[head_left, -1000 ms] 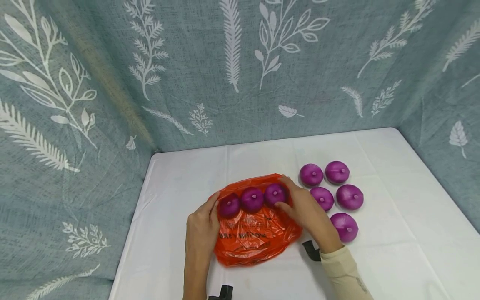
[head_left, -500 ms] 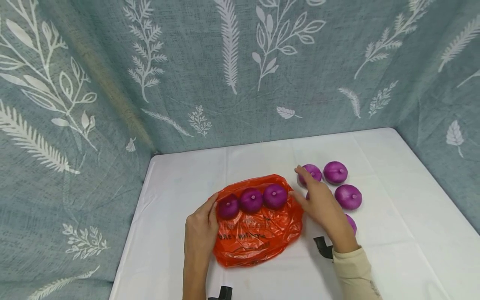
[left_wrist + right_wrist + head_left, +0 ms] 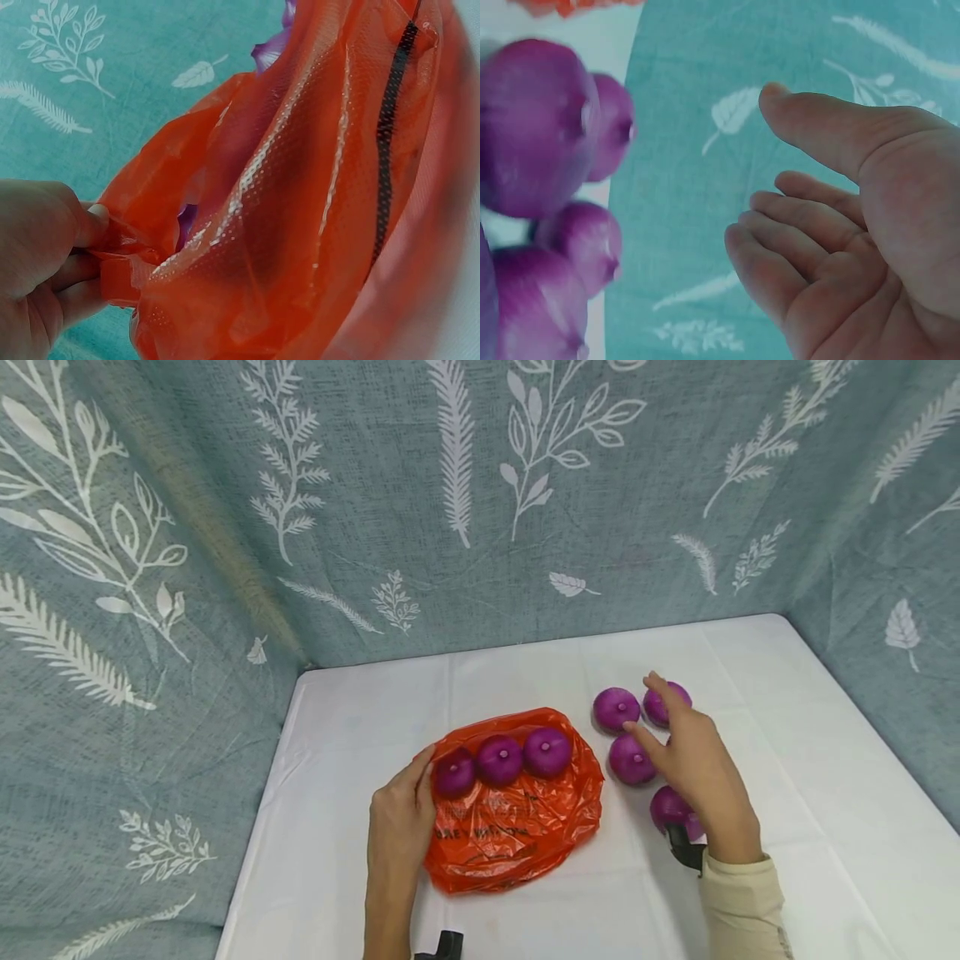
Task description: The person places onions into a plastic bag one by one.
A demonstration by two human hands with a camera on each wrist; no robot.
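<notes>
A red plastic bag (image 3: 517,827) lies on the white table, with three purple onions (image 3: 499,761) in a row at its mouth. My left hand (image 3: 402,818) pinches the bag's left rim; in the left wrist view, thumb and fingers (image 3: 96,217) grip the gathered plastic. My right hand (image 3: 701,768) hovers over the loose onions on the right, fingers spread and nothing held. Beside it show a far-left onion (image 3: 617,709), a far-right onion (image 3: 667,703), a middle onion (image 3: 632,759) and a near onion (image 3: 671,808). Another is hidden beneath the hand.
The white tablecloth (image 3: 360,718) reaches back to a teal leaf-print curtain (image 3: 480,585), which also hangs at both sides. Black camera mounts sit at the left wrist (image 3: 448,945) and the right wrist (image 3: 684,847).
My right hand has left the bag's right onion and moved right over the loose onions, with nothing in it. My left hand has kept its hold on the bag's rim.
</notes>
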